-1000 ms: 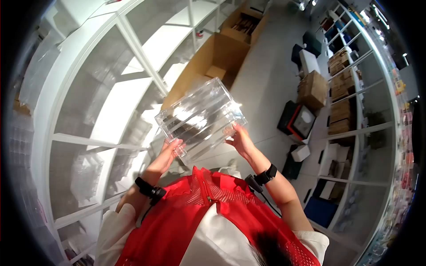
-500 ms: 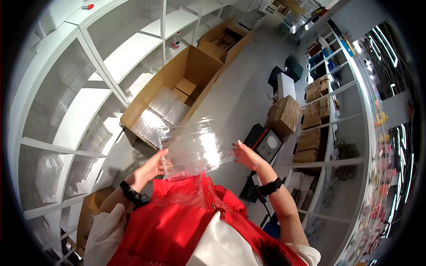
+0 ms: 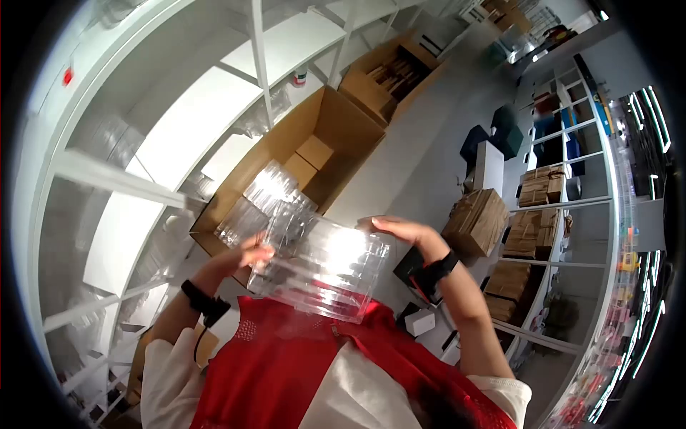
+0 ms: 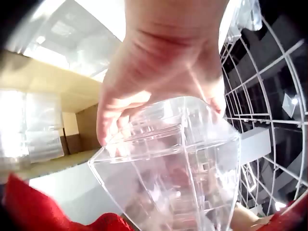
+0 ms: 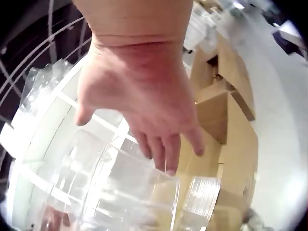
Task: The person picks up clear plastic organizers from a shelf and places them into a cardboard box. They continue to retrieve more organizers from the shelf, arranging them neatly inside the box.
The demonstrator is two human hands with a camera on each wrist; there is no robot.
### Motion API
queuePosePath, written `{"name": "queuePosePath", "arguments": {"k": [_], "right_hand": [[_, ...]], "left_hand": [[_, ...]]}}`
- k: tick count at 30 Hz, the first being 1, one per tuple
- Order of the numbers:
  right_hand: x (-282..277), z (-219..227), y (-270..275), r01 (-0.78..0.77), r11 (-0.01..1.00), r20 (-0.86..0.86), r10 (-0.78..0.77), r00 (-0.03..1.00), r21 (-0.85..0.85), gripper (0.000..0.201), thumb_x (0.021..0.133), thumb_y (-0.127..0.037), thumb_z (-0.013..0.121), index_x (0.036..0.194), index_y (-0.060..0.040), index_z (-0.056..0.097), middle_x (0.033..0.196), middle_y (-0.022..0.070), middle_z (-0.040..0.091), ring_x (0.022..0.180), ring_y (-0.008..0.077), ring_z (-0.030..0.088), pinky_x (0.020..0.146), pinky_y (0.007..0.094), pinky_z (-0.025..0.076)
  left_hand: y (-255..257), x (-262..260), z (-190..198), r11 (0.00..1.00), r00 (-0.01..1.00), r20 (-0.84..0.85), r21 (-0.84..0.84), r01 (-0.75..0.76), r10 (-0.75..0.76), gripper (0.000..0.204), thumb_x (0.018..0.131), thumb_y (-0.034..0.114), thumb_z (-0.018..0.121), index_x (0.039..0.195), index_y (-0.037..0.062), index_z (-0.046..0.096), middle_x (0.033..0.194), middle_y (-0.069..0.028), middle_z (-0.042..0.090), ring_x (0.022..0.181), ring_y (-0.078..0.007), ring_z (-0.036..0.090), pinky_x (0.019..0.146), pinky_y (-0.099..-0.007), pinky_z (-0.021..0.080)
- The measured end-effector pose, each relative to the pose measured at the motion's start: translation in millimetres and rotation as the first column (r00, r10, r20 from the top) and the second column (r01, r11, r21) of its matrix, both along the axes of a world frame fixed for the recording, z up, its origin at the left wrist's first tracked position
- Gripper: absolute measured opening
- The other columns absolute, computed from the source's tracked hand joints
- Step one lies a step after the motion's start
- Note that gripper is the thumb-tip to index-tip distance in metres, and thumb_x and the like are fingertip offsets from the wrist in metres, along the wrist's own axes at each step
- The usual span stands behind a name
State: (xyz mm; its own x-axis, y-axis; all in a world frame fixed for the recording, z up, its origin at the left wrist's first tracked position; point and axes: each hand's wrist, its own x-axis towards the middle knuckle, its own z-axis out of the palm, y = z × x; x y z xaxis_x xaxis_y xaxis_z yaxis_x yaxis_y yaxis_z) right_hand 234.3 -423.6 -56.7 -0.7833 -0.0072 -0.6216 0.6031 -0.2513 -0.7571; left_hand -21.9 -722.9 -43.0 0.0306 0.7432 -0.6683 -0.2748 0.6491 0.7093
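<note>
A clear plastic box [image 3: 325, 268] is held in front of the red vest. The left hand [image 3: 250, 256] grips its left end; in the left wrist view the left hand [image 4: 163, 77] spans the end of the box [image 4: 163, 159], fingers on one side and thumb on the other. Over the box's far right corner is the right hand [image 3: 404, 230], fingers extended. The right wrist view shows the right hand [image 5: 139, 101] spread above the box [image 5: 130, 187], fingertips close to its edge; contact there is unclear.
An open cardboard carton [image 3: 350, 136] stands beyond the box, with clear plastic containers [image 3: 275, 187] inside. Another carton [image 3: 389, 75] is behind it. White shelving [image 3: 179, 121] lines the left; a brown parcel [image 3: 475, 222] lies on the floor at right, before more shelves.
The box has turned in the left hand's grip, its near end tilting down to the right. The right hand has moved to the far side of its right end. The camera view has shifted.
</note>
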Motion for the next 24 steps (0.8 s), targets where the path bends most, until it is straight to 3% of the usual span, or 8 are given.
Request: {"name": "queuePosePath", "arguments": {"k": [5,7,10,14,16,18,20,24], "right_hand": [[-71.2,9.5,66.0,-0.552,0.825,0.042,0.552,0.833,0.12,0.086,0.075,-0.053,0.057,0.131,0.002,0.023,0.13,0.0169,0.034,0.119,0.0239,0.034,0.098,0.0336,0.027],[-97.9,23.2,83.2,-0.545,0.838,0.128,0.543,0.83,-0.019,0.093,0.072,-0.058,0.055,0.132,0.0023,0.018,0.128,0.0203,0.034,0.116,0.028,0.037,0.094,0.0361,0.032],[-122.4,-32.5,132.9,-0.472,0.829,0.258,0.546,0.797,-0.299,0.102,0.068,-0.067,0.049,0.134,0.0009,0.012,0.133,0.0241,0.026,0.118,0.0365,0.034,0.089,0.042,0.038],[-171.0,-88.8,200.6,-0.322,0.853,0.281,0.454,0.846,-0.41,0.1,0.07,-0.07,0.043,0.136,-0.0035,0.009,0.139,0.0249,0.003,0.122,0.037,0.027,0.085,0.0474,0.04],[-202.2,-121.3,223.6,-0.329,0.898,0.387,0.425,0.818,-0.291,0.1,0.069,-0.07,0.043,0.136,-0.0036,0.01,0.136,0.0267,0.012,0.119,0.0385,0.032,0.084,0.049,0.04],[-230.3,-187.0,243.4,-0.31,0.913,0.485,0.405,0.775,-0.266,0.098,0.069,-0.07,0.045,0.134,-0.0015,0.018,0.126,0.0295,0.034,0.111,0.0375,0.043,0.077,0.0515,0.043],[-254.3,-254.8,252.0,-0.331,0.939,0.613,0.314,0.725,-0.09,0.093,0.067,-0.068,0.05,0.13,-0.0039,0.028,0.127,0.0266,0.033,0.109,0.0361,0.045,0.076,0.0476,0.045],[-301.5,-368.7,264.3,-0.643,0.765,0.646,0.507,0.571,-0.032,0.088,0.066,-0.065,0.054,0.125,-0.0019,0.038,0.126,0.0224,0.038,0.112,0.03,0.044,0.081,0.0405,0.044]], "left_hand": [[91.9,-69.8,-31.2,0.994,0.977,0.194,0.086,0.071,-0.087,0.074,0.079,0.026,0.058,0.136,0.009,0.014,0.121,-0.0143,0.042,0.103,-0.0218,0.046,0.08,-0.0343,0.043],[120.4,-85.7,-38.6,0.996,0.965,0.257,0.085,0.02,-0.042,0.071,0.081,0.033,0.054,0.136,0.0089,0.016,0.123,-0.0137,0.041,0.105,-0.022,0.045,0.08,-0.0348,0.043],[151.2,-99.2,-86.4,0.908,0.902,0.123,0.009,-0.418,0.414,0.06,0.084,0.042,0.045,0.131,0.008,0.028,0.127,-0.012,0.039,0.113,-0.0201,0.04,0.089,-0.0353,0.037],[178.2,-109.4,-148.0,0.647,0.644,-0.215,-0.069,-0.76,0.734,0.057,0.086,0.044,0.04,0.131,0.0086,0.032,0.131,-0.0071,0.037,0.12,-0.0195,0.035,0.097,-0.037,0.026],[184.5,-91.1,-185.4,0.553,0.556,-0.26,-0.092,-0.828,0.789,0.054,0.087,0.043,0.036,0.13,0.0116,0.034,0.131,-0.0075,0.038,0.121,-0.0206,0.034,0.098,-0.0401,0.023],[202.7,-69.2,-231.1,0.63,0.673,-0.336,-0.242,-0.738,0.659,0.052,0.087,0.041,0.039,0.129,0.0111,0.036,0.131,-0.0089,0.038,0.12,-0.022,0.035,0.097,-0.0373,0.026],[203.5,-50.2,-317.2,0.74,0.769,-0.402,-0.268,-0.617,0.497,0.05,0.083,0.032,0.049,0.127,0.0086,0.039,0.131,-0.0146,0.036,0.119,-0.0284,0.036,0.094,-0.0334,0.032],[261.8,-41.2,-374.8,0.865,0.577,-0.817,-0.304,-0.4,-0.02,0.053,0.075,0.024,0.056,0.123,0.0072,0.04,0.131,-0.0212,0.03,0.117,-0.0372,0.035,0.095,-0.0414,0.033]]}}
